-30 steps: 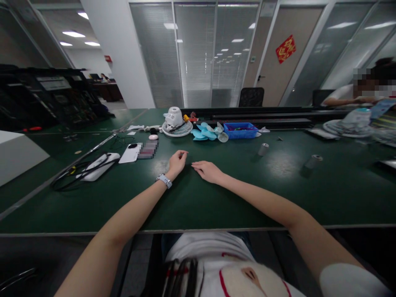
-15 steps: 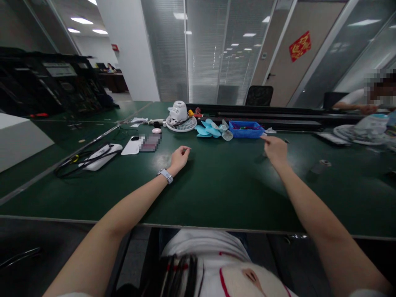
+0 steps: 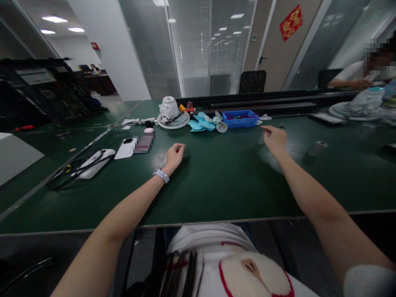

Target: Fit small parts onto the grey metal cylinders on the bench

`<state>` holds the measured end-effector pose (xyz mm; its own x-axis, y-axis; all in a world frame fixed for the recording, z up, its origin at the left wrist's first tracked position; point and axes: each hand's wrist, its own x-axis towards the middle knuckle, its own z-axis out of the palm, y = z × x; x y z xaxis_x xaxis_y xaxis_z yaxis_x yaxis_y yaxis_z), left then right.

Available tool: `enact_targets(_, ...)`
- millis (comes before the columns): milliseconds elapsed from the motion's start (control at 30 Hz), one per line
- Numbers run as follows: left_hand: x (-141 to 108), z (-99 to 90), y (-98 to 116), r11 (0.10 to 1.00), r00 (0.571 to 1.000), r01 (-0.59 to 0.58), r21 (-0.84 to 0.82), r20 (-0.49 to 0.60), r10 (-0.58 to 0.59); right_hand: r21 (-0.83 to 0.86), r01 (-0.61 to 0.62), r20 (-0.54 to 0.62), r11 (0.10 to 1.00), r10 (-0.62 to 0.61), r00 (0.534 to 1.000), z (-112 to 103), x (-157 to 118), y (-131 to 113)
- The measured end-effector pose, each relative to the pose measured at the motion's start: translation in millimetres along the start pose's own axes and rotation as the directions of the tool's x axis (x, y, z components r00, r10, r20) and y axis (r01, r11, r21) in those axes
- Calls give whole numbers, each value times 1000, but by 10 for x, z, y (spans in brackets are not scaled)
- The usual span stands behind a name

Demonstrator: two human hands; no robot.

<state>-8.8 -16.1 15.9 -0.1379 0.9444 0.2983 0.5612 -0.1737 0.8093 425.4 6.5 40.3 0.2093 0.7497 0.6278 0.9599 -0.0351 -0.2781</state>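
My left hand [image 3: 175, 156], with a watch [image 3: 161, 175] on its wrist, rests over the green table [image 3: 198, 189], fingers curled together; nothing shows in it. My right hand [image 3: 274, 138] is over the table at the right, fingers bent and drawn together, and whether they hold anything is too small to tell. Beyond the hands lie light-blue fan blades [image 3: 202, 123] beside clear ones [image 3: 221, 126], a blue bin [image 3: 240, 119] with small parts, and a white fan body [image 3: 168, 108] on a round grille [image 3: 173, 120].
A white phone [image 3: 125, 149], a pink round item [image 3: 149, 130], and a white power bank [image 3: 96, 164] with a black cable lie at left. A small metal cylinder [image 3: 317, 148] is at right. A person [image 3: 355, 80] sits at far right near another fan [image 3: 368, 105].
The head view has tilted and shifted, so the table items sit farther left and most slightly higher. Both hands keep nearly the same pose.
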Motion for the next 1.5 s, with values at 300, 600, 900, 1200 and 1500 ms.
enact_targets(300,14,21,-34,1000,1000,-23,18,-7,23,-3,3,-51,1000,-3,999,69,-45,81)
enact_targets(600,12,19,-32,1000,1000,-8,3,5,8,1,83,15,997,-83,996,230,-135,105)
enact_targets(900,11,19,-23,1000,1000,-9,-3,15,9,2,25,129,1000,-25,991,285,-201,116)
enact_targets(1200,12,26,-42,1000,1000,-22,-10,16,22,66,2,113,998,-9,994,258,-213,118)
enact_targets(1500,9,29,-19,1000,1000,-20,-16,9,20,88,-62,94,994,54,994,227,-240,57)
